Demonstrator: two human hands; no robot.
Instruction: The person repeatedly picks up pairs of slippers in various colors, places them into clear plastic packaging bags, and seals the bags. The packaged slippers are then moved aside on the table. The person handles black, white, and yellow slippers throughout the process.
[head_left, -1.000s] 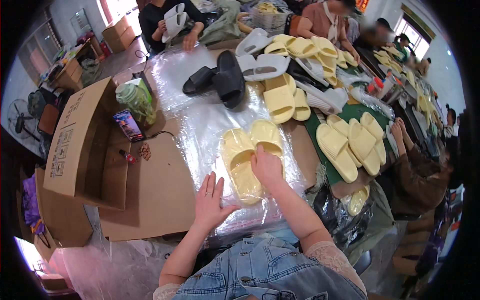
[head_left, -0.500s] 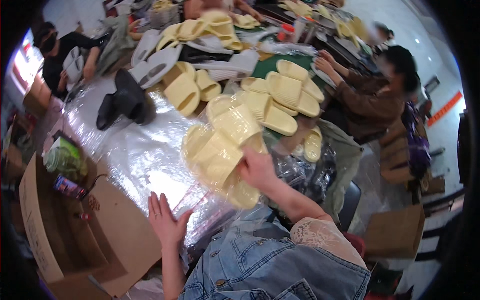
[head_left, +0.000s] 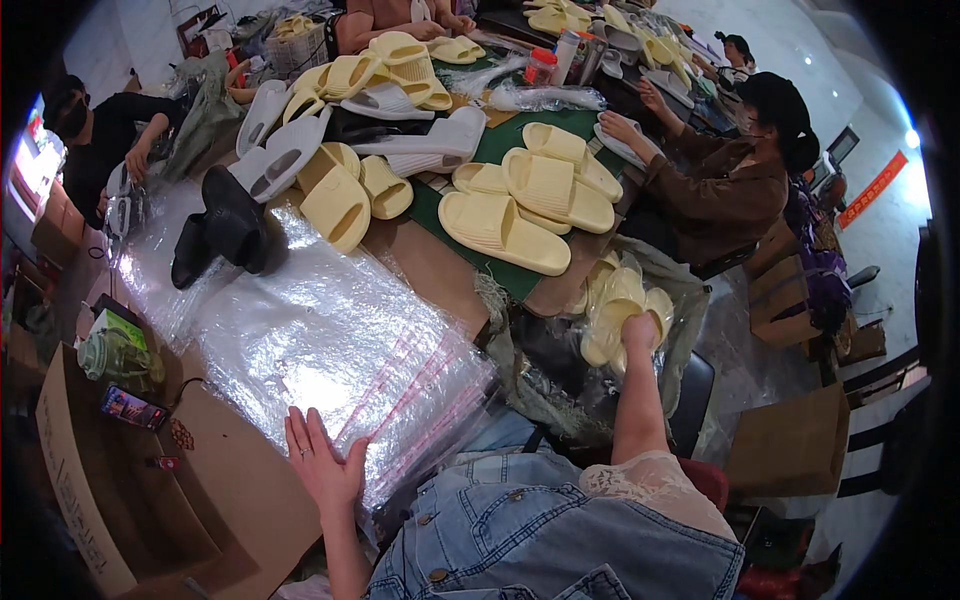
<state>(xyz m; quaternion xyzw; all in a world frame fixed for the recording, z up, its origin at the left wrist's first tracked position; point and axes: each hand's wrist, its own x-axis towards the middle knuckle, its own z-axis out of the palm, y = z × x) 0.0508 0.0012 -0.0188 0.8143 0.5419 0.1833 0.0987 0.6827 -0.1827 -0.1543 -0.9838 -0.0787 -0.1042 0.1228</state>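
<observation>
My left hand lies with fingers spread on the near edge of a stack of clear plastic bags with pink edge lines. At the right, my right hand grips a pair of pale yellow slippers in clear plastic, at the mouth of a grey-green woven sack. Its fingertips are partly hidden by the slippers. Dark bagged items show inside the sack. Loose yellow slippers sit in a pile on the green mat beyond, and more yellow slippers lie to its left.
Black slippers rest on the bags' far left. White slippers lie behind. An open cardboard box stands at left with a phone and a green jar. Co-workers sit at left, right and far side. Another carton stands at right.
My right hand has carried the bagged yellow slippers from above the plastic bags rightward to the sack. My left hand stays spread on the bags. The view has shifted slightly.
</observation>
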